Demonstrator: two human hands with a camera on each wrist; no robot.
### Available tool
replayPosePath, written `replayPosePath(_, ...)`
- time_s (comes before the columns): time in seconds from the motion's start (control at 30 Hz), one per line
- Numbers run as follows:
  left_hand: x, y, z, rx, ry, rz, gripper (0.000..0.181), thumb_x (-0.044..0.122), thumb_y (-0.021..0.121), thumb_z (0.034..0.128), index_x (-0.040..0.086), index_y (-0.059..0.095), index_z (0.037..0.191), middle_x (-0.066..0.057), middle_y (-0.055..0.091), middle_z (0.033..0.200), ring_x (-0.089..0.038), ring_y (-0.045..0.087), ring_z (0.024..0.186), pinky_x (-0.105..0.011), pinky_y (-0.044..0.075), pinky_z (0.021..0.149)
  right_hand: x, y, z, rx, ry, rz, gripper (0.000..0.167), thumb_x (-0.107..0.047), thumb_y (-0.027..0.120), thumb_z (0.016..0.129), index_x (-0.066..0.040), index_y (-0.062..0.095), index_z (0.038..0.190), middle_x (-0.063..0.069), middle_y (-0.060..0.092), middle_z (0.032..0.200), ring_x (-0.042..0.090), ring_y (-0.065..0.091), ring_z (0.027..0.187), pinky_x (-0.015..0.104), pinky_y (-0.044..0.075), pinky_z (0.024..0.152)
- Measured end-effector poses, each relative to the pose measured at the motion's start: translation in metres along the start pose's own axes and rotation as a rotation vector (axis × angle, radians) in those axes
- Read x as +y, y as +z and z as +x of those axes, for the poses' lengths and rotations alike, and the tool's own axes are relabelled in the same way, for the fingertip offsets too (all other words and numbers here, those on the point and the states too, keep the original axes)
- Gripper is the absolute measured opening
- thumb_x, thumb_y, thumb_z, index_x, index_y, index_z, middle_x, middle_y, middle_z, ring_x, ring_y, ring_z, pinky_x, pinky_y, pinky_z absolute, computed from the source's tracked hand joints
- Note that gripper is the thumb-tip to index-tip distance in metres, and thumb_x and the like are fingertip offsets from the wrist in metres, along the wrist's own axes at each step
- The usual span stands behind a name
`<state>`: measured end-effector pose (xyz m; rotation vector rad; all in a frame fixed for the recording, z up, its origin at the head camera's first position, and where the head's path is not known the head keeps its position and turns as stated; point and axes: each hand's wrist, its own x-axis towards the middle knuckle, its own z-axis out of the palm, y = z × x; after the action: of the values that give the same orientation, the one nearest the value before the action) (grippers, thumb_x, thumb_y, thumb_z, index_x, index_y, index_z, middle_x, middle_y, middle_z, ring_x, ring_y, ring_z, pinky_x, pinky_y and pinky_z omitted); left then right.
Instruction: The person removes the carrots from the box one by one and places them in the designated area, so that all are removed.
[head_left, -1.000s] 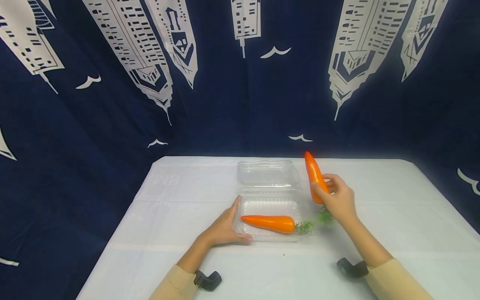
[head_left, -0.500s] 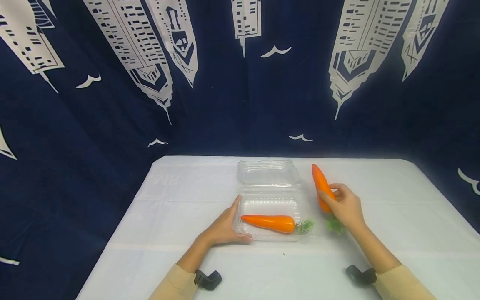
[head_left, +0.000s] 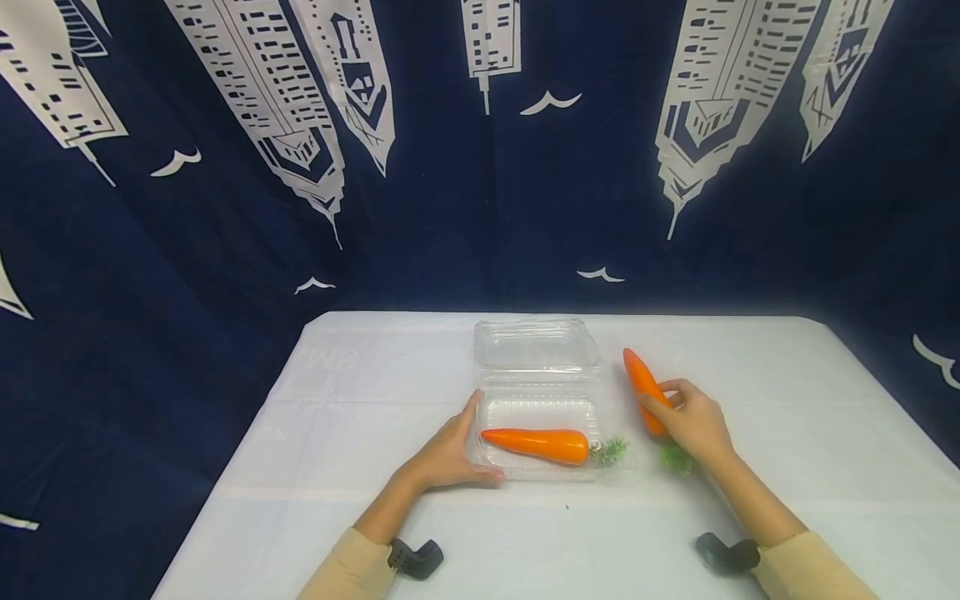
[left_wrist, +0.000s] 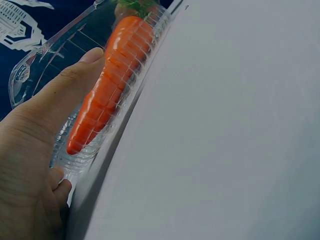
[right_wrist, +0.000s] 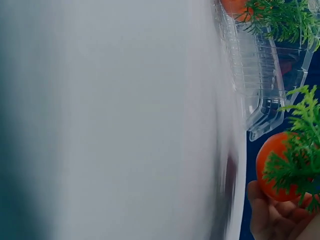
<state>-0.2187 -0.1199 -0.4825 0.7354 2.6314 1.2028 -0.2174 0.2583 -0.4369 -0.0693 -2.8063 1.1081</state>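
Head view: carrot (head_left: 640, 378) in right hand (head_left: 697, 423), second carrot (head_left: 538, 446) in clear box (head_left: 538, 412) within wide grasp of left hand (head_left: 447, 454).

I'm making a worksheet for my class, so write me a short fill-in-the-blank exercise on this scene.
The right hand holds a carrot whose leafy top is colored ____.
The left hand grips a clear plastic container whose lid is not closed but ____.
Inside, another carrot points its tip toward the person's ____ hand.

Missing words: green; open; left.

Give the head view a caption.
Left hand holds an open clear container with one carrot; right hand grips a second carrot.
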Motion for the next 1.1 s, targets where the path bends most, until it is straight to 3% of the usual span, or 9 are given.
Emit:
replayPosePath(0.5,0.0012,-0.0001,-0.0013,-0.003,-0.019,0.003,0.131,0.053,0.086,0.0654,0.014,0.002,0.158,-0.017,0.025,0.158,-0.034,0.033,0.139,-0.054,0.032,0.109,0.0036,0.0032,0.0009,-0.144,0.067,-0.096,0.063,-0.048,0.059,0.093,0.009,0.053,0.120,0.026,0.063,0.100,0.022,0.055,0.065,0.032,0.043,0.053)
replayPosePath(0.83,0.0010,-0.0004,-0.0007,-0.003,-0.019,0.002,0.131,0.053,0.087,0.0651,0.014,0.003,0.158,-0.017,0.025,0.158,-0.034,0.033,0.139,-0.055,0.032,0.109,0.0044,0.0054,0.0025,-0.171,0.098,-0.142,0.068,-0.051,0.057,0.093,0.011,0.053,0.121,0.026,0.063,0.101,0.021,0.054,0.062,0.032,0.042,0.051)
replayPosePath(1.1,0.0009,-0.0003,-0.0006,-0.003,-0.019,0.002,0.131,0.054,0.086,0.0649,0.014,0.003,0.158,-0.016,0.024,0.158,-0.033,0.032,0.140,-0.054,0.032,0.109,0.0007,-0.0023,0.0030,-0.171,0.112,-0.161,0.075,-0.057,0.053,0.093,0.010,0.050,0.126,0.030,0.062,0.113,0.029,0.060,0.080,0.034,0.045,0.060)
